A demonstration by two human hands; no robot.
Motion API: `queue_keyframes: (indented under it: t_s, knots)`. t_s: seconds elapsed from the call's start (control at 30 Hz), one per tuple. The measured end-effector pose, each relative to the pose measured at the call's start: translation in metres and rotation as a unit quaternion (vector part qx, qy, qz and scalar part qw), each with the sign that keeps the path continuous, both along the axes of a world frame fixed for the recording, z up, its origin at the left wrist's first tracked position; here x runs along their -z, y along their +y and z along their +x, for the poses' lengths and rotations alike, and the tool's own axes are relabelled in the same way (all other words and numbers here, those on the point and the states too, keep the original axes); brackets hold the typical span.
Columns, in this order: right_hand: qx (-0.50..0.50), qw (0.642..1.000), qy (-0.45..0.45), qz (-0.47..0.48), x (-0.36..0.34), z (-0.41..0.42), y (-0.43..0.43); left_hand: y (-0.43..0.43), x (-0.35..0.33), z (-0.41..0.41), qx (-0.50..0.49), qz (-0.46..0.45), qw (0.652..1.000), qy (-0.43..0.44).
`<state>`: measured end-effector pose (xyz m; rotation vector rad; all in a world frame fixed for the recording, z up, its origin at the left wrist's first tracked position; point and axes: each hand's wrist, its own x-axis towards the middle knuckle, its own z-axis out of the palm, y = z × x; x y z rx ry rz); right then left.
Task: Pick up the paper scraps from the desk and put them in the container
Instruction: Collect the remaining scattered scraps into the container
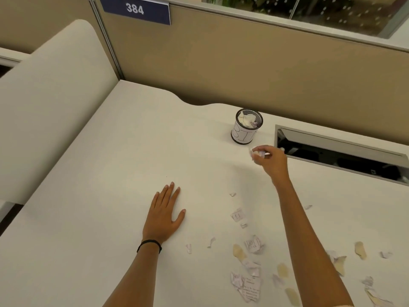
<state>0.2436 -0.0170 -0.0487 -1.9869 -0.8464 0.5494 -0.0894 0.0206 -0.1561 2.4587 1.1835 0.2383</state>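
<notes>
Head view, right hand: our right hand (271, 160) is stretched out toward the far side of the desk (110, 173), fingers curled round a crumpled scrap (257, 152) pinched at the fingertips.
Head view, carried scrap: it sits in the air just short of the mesh cup (243, 136), not yet over its rim.
Head view, left hand: our left hand (164, 214) lies flat on the desk with fingers straight and spread, holding nothing; a dark wristband (149, 244) circles the wrist.
Head view, container: the mesh cup stands upright near the beige partition (221, 74), wrapped in a white hand-lettered label. White crumpled paper already shows inside it.
Head view, loose paper scraps: the paper scraps (254, 244) lie scattered on the near right part of the desk, some printed, some tan, on both sides of our right forearm and well apart from the cup.
Head view, surroundings: an open cable tray (338, 151) is set into the desk just right of the cup, and a blue plate reading 384 (136, 9) hangs on the partition.
Progress: we judge the job partly done; some paper is binned, one piece is on its way, and many scraps are left.
</notes>
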Motion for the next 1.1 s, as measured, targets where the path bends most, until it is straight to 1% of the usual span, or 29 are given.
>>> queue_keyframes:
  t_s: [0.1,0.2,0.3,0.4,0.53,0.6,0.7,0.77,0.83,0.9,0.97,1.03,1.1]
  knots:
    - [0.003,0.999,-0.033,0.039,-0.021,0.02,0.034,0.0,0.001,0.0,0.0,0.001,1.0,0.002]
    - [-0.001,0.996,-0.075,0.047,-0.033,0.031,0.065,0.0,0.001,0.0,-0.001,0.0,1.0,0.002]
    - [-0.019,0.991,-0.129,0.011,-0.034,0.038,0.09,0.0,0.002,0.0,-0.001,0.0,1.0,0.004]
    - [-0.053,0.986,-0.15,-0.042,-0.031,0.042,0.105,0.001,0.003,0.0,-0.001,-0.004,1.0,0.001]
    - [-0.109,0.969,-0.189,-0.117,-0.035,0.049,0.113,0.001,0.004,-0.001,-0.001,-0.001,1.0,0.005]
    - [-0.107,0.965,-0.208,-0.119,-0.039,0.05,0.113,0.001,0.005,-0.001,-0.001,-0.001,1.0,0.008]
    - [-0.07,0.967,-0.23,-0.085,-0.04,0.046,0.107,0.001,0.006,-0.002,0.0,-0.002,1.0,0.008]
    - [-0.085,0.965,-0.233,-0.081,-0.034,0.042,0.103,0.001,0.006,-0.001,0.001,-0.002,1.0,0.008]
    - [-0.123,0.949,-0.258,-0.132,-0.027,0.036,0.102,0.001,0.006,-0.001,0.0,-0.002,1.0,0.006]
    - [-0.138,0.931,-0.279,-0.192,-0.021,0.032,0.103,0.001,0.007,-0.001,0.0,-0.001,1.0,0.006]
    - [-0.145,0.918,-0.287,-0.232,-0.016,0.028,0.104,0.001,0.007,-0.001,0.001,-0.002,1.0,0.007]
    - [-0.149,0.909,-0.3,-0.246,-0.012,0.025,0.104,0.001,0.006,-0.001,0.0,-0.004,1.0,0.006]
    - [-0.148,0.908,-0.311,-0.24,-0.01,0.023,0.106,0.001,0.006,-0.001,0.0,-0.005,1.0,0.006]
